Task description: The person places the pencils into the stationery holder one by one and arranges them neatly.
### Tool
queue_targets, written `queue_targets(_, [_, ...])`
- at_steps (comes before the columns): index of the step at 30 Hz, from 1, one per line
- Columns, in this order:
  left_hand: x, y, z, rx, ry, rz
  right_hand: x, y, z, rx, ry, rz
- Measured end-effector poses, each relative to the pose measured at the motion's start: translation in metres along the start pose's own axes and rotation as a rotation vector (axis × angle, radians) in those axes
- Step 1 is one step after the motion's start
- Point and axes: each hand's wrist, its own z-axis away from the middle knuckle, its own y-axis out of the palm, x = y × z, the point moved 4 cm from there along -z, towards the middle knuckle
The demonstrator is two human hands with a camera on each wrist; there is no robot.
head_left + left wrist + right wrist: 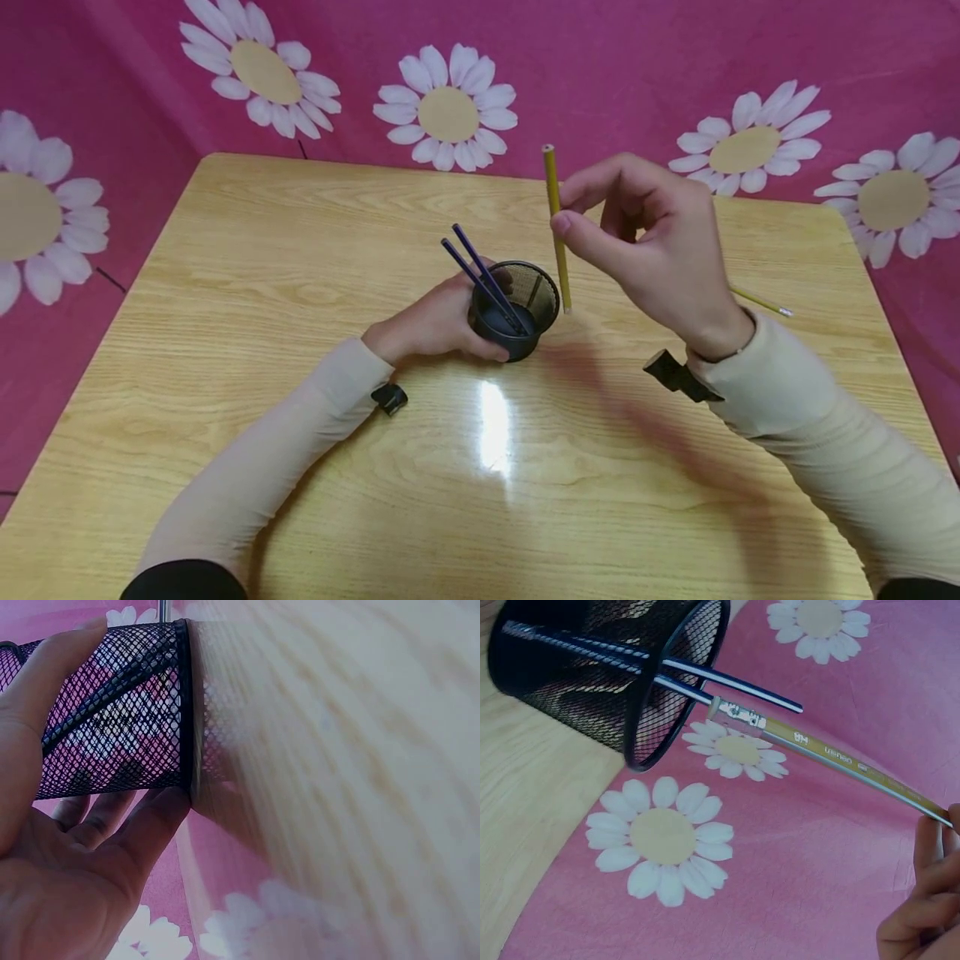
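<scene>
On the table (300, 242), a loose pencil (763, 302) is partly hidden by the right hand (660, 237), which, raised, pinches a yellow pencil (561, 262), eraser down, near the mesh cup (537, 292). Left hand (438, 318), fingers partly obscured, grips the cup.

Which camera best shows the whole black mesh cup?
The head view: the cup fits entirely in frame, though the left hand covers part. The left wrist view shows its mesh wall close up, partly behind that hand; the right wrist view shows wall and mouth, cropped above.
</scene>
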Motion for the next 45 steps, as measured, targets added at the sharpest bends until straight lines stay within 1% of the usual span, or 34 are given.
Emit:
queue_targets(3, [-0.001, 0.0, -0.001, 0.005, 0.007, 0.006, 0.001, 0.005, -0.004, -0.02, -0.023, -0.025])
queue_targets(8, [-0.001, 0.001, -0.002, 0.007, 0.014, 0.005, -0.002, 0.012, -0.007, -0.023, -0.036, -0.058])
queue_targets(12, [-0.001, 0.001, -0.003, -0.001, 0.029, -0.016, -0.007, 0.018, -0.006, -0.009, -0.04, -0.054])
queue_targets(17, [0.0, 0.002, -0.003, -0.004, 0.029, -0.019, -0.021, 0.024, -0.002, 0.021, -0.012, -0.05])
queue_targets(25, [0.001, 0.002, -0.001, 0.008, 0.016, -0.012, -0.043, 0.032, 0.007, 0.067, 0.065, 0.016])
queue_targets(33, [0.001, 0.002, 0.0, 0.017, 0.023, 0.0, -0.055, 0.039, 0.014, 0.119, 0.124, 0.092])
queue_targets(37, [0.0, 0.002, 0.0, 0.024, 0.029, 0.013, -0.061, 0.042, 0.016, 0.139, 0.135, 0.134])
queue_targets(41, [0.0, 0.001, 0.0, 0.027, 0.032, 0.022, -0.064, 0.044, 0.016, 0.148, 0.129, 0.162])
queue_targets(45, [0.0, 0.0, 0.0, 0.033, 0.019, 0.03, -0.066, 0.047, 0.016, 0.159, 0.128, 0.182])
